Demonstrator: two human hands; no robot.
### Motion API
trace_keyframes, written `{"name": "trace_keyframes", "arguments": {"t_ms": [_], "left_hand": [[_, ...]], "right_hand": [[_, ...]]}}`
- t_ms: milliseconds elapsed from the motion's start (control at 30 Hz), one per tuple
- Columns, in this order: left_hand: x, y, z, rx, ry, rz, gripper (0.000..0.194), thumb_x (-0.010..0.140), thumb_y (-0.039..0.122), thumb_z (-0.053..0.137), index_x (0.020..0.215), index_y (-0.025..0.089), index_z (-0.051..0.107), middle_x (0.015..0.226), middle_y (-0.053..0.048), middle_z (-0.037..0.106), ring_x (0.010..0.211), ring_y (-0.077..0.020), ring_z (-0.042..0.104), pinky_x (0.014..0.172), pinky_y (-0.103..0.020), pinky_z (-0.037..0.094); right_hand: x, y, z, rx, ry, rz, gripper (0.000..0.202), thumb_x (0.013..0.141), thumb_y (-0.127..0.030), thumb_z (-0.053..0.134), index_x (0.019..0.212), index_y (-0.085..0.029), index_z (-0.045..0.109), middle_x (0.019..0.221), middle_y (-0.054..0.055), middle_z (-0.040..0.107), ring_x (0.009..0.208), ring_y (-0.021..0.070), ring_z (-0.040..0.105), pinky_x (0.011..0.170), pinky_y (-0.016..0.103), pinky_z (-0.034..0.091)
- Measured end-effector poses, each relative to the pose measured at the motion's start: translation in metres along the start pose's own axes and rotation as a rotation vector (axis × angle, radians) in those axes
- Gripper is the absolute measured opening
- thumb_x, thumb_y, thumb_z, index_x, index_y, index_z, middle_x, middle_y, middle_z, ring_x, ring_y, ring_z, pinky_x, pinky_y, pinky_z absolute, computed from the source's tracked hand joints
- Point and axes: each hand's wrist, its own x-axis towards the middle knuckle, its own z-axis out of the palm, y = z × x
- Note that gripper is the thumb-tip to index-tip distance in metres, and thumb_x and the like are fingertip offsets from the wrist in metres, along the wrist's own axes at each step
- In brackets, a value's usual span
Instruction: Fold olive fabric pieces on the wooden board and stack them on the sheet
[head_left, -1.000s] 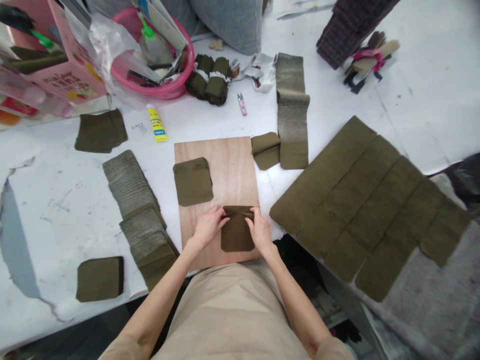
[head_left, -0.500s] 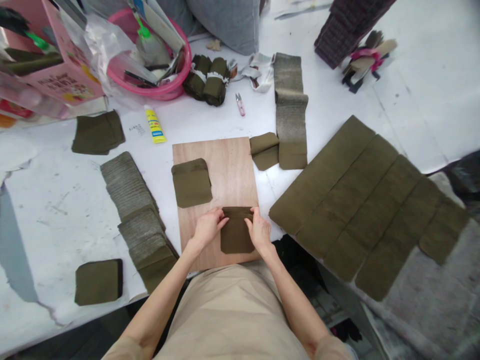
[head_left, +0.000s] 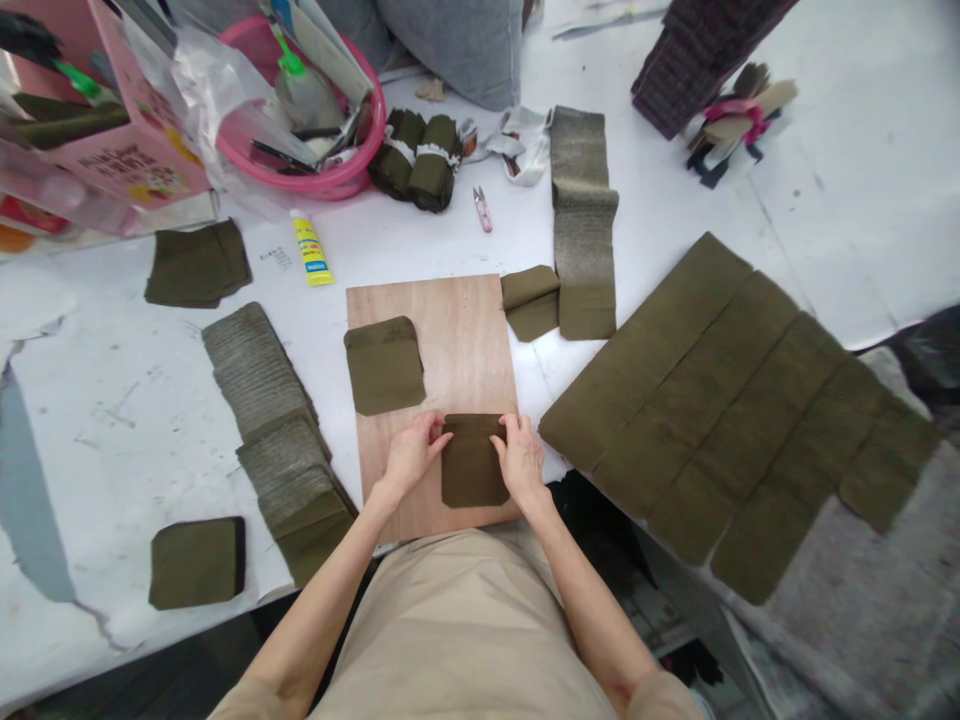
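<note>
An olive fabric piece (head_left: 475,470) with a folded top edge lies at the front right of a thin wooden board (head_left: 465,345). At its upper left corner, the fingertips of my left hand (head_left: 414,455) pinch the fabric edge. My right hand (head_left: 520,458) pinches the upper right corner between thumb and fingers. Another olive piece (head_left: 385,370), also with a band along its top, rests at the board's left edge, beyond my left hand. Just right of the board's top corner sit small folded olive pieces (head_left: 532,305).
Overlapping fabric stacks (head_left: 274,430) lie left of the board, with a squarish stack (head_left: 196,565) nearer the front edge. Large olive panels (head_left: 697,390) spread right. Behind are a yellow tube (head_left: 311,250), small snips (head_left: 482,210), a pink basket (head_left: 337,180) and a long fabric strip (head_left: 583,240).
My left fingers have shifted slightly left at the folded edge. My right hand has barely moved, and the fabric stays in place on the board.
</note>
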Motion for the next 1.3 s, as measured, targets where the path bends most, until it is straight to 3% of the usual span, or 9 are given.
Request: {"name": "trace_keyframes", "arguments": {"t_ms": [300, 467, 633, 733, 900, 1133, 1300], "left_hand": [[0.002, -0.002, 0.000, -0.004, -0.014, 0.004, 0.015, 0.080, 0.026, 0.061, 0.093, 0.020, 0.055, 0.072, 0.002, 0.057, 0.064, -0.0145, 0.055, 0.061, -0.026, 0.040], [0.003, -0.002, -0.001, -0.006, -0.005, -0.004, 0.015, 0.079, 0.026, 0.061, 0.092, 0.020, 0.055, 0.071, 0.002, 0.057, 0.063, -0.0146, 0.055, 0.061, -0.026, 0.040], [0.003, -0.003, 0.000, -0.011, -0.005, -0.005, 0.015, 0.079, 0.027, 0.062, 0.091, 0.021, 0.055, 0.070, 0.003, 0.057, 0.063, -0.0143, 0.054, 0.059, -0.025, 0.039], [0.003, -0.003, -0.001, -0.022, -0.003, 0.001, 0.016, 0.079, 0.027, 0.063, 0.091, 0.021, 0.055, 0.070, 0.003, 0.057, 0.063, -0.0139, 0.053, 0.060, -0.025, 0.038], [0.003, -0.002, -0.003, -0.025, -0.007, -0.003, 0.015, 0.078, 0.026, 0.064, 0.089, 0.021, 0.055, 0.069, 0.004, 0.057, 0.062, -0.0135, 0.054, 0.059, -0.024, 0.037], [0.003, -0.002, -0.002, -0.016, -0.002, -0.005, 0.011, 0.083, 0.029, 0.059, 0.090, 0.021, 0.055, 0.068, 0.003, 0.057, 0.061, -0.0133, 0.053, 0.058, -0.024, 0.037], [0.003, -0.004, -0.002, -0.021, -0.001, 0.010, 0.011, 0.083, 0.028, 0.058, 0.091, 0.021, 0.055, 0.069, 0.004, 0.056, 0.061, -0.0132, 0.053, 0.058, -0.024, 0.037]], "right_hand": [[0.006, 0.001, 0.001, 0.004, 0.013, -0.038, 0.022, 0.082, -0.019, 0.062, 0.101, -0.021, 0.051, 0.100, 0.005, 0.054, 0.084, 0.0178, 0.054, 0.068, 0.028, 0.041], [0.015, 0.003, -0.003, 0.000, -0.064, -0.095, 0.013, 0.081, -0.021, 0.064, 0.087, -0.022, 0.053, 0.087, 0.001, 0.056, 0.078, 0.0166, 0.054, 0.065, 0.028, 0.038], [0.019, 0.000, -0.010, -0.023, -0.095, -0.164, 0.010, 0.080, -0.020, 0.064, 0.079, -0.022, 0.054, 0.088, 0.002, 0.056, 0.081, 0.0175, 0.054, 0.063, 0.027, 0.037], [0.016, -0.003, -0.011, -0.008, -0.088, -0.184, 0.010, 0.080, -0.020, 0.063, 0.083, -0.022, 0.054, 0.086, 0.002, 0.058, 0.083, 0.0186, 0.055, 0.066, 0.028, 0.038], [0.010, -0.005, -0.007, 0.066, -0.104, -0.092, 0.018, 0.084, -0.027, 0.062, 0.099, -0.022, 0.053, 0.081, 0.001, 0.062, 0.074, 0.0177, 0.059, 0.064, 0.028, 0.038], [0.005, -0.003, 0.000, 0.029, -0.095, -0.025, 0.009, 0.089, -0.028, 0.055, 0.094, -0.021, 0.056, 0.093, 0.004, 0.064, 0.079, 0.0174, 0.060, 0.065, 0.027, 0.037], [0.007, -0.001, 0.003, 0.035, -0.101, -0.066, 0.010, 0.090, -0.029, 0.054, 0.095, -0.022, 0.058, 0.095, 0.002, 0.063, 0.081, 0.0162, 0.060, 0.065, 0.026, 0.036]]}}
